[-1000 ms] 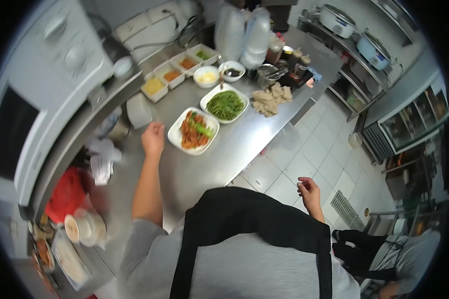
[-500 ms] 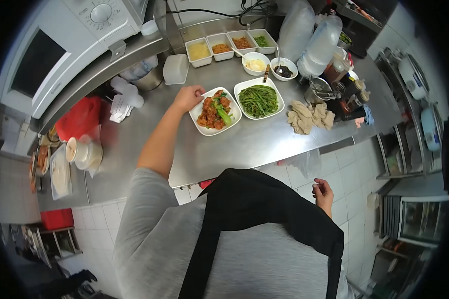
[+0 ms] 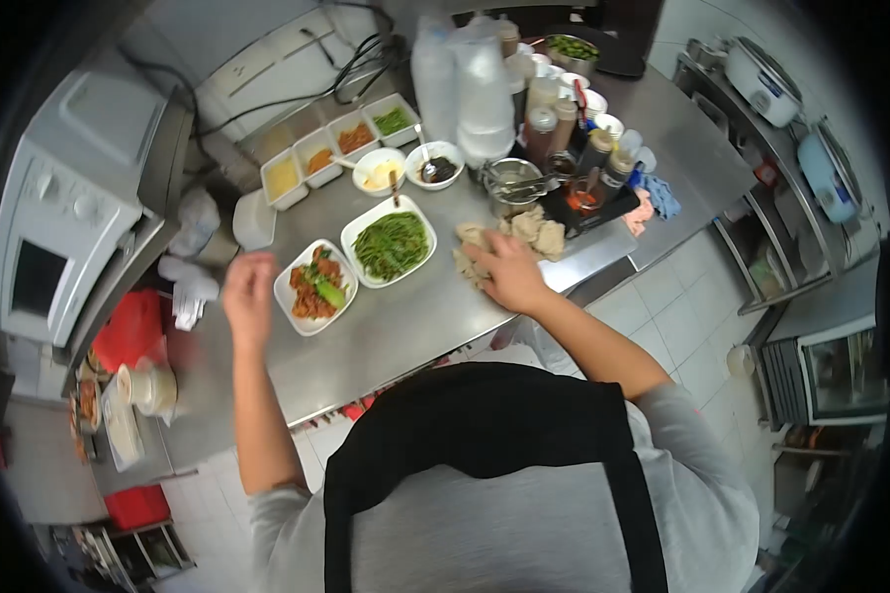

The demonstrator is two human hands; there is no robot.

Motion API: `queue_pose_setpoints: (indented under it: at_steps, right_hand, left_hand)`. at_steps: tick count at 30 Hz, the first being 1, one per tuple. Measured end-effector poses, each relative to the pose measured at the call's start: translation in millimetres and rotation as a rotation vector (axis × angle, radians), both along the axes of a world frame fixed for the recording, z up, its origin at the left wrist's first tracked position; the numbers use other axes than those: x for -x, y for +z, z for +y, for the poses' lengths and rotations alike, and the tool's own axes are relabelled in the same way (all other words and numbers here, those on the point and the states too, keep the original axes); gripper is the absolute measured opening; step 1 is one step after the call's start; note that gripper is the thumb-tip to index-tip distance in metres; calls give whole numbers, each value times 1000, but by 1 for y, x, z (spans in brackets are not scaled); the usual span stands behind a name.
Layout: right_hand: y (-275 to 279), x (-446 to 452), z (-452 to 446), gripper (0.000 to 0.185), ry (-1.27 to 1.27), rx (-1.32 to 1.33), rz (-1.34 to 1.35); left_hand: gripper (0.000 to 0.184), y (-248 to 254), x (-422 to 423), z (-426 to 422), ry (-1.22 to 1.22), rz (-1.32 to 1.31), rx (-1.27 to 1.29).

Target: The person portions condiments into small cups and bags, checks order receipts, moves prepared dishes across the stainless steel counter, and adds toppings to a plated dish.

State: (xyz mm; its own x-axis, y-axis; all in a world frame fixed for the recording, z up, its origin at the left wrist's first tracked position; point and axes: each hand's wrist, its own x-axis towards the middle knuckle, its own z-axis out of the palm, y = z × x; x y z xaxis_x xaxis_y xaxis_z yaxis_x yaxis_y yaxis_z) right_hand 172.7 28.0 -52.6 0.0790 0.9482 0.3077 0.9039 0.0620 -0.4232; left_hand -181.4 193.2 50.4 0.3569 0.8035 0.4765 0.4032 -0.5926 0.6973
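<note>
Steel counter point(image 3: 386, 326), front edge towards the wearer, back edge along the wall.

Larger square white dish point(image 3: 414, 203), mid-counter between front and back edges: heaped with long green beans point(image 3: 390, 247); a brown patterned handle point(image 3: 395, 185) at its far rim. Smaller white dish point(image 3: 285, 296), just left of it: reddish-brown glazed pieces point(image 3: 311, 299), green stalk on top.

Metal pot point(image 3: 512, 206), behind the cloth, towards the counter's right part: a metal utensil point(image 3: 524, 186) laid in it.

Two round white bowls behind the bean dish, each with a spoon: left bowl point(image 3: 381, 190) pale yellow, right bowl point(image 3: 435, 185) dark, near black.

Four white tubs point(image 3: 289, 202), in a row along the back edge. Left to right: yellow, orange, orange-brown, chopped green.

Beige cloth point(image 3: 551, 240), crumpled near the front edge, right of the bean dish. Right hand point(image 3: 507, 269) palm down on its left part, arm reaching in across the front edge; fingers spread apart, touching the cloth, not closed round it.

Left hand point(image 3: 250, 282) beside the smaller dish's left rim, forearm upright in view, fingers bent. Blurred; cannot tell whether fingertips meet.
</note>
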Motion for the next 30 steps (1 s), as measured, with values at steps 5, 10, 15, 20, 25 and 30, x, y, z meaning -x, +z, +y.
queue_pose_setpoints:
  at_steps: [5,10,15,20,25,30]
  right_hand:
    - [-7,-15,27,39,34,-24,208]
    - [94,-5,-32,46,363,-46,624]
    - [136,-91,-63,36,222,-211,608]
    - [134,-227,-63,20,-156,-441,661]
    - [81,-397,-22,22,-481,-326,440]
    - [5,-484,40,48,-317,-69,-67]
  left_hand:
    - [41,-38,-119,-93,-424,-506,980]
    - [35,-87,-169,-117,-405,-809,1347]
    - [28,-103,-192,-121,-241,-477,1122]
    - [28,-113,-240,-111,-204,-101,981]
    - [47,-91,-327,-116,-102,115,518]
    - [66,-68,-368,-147,50,279,173]
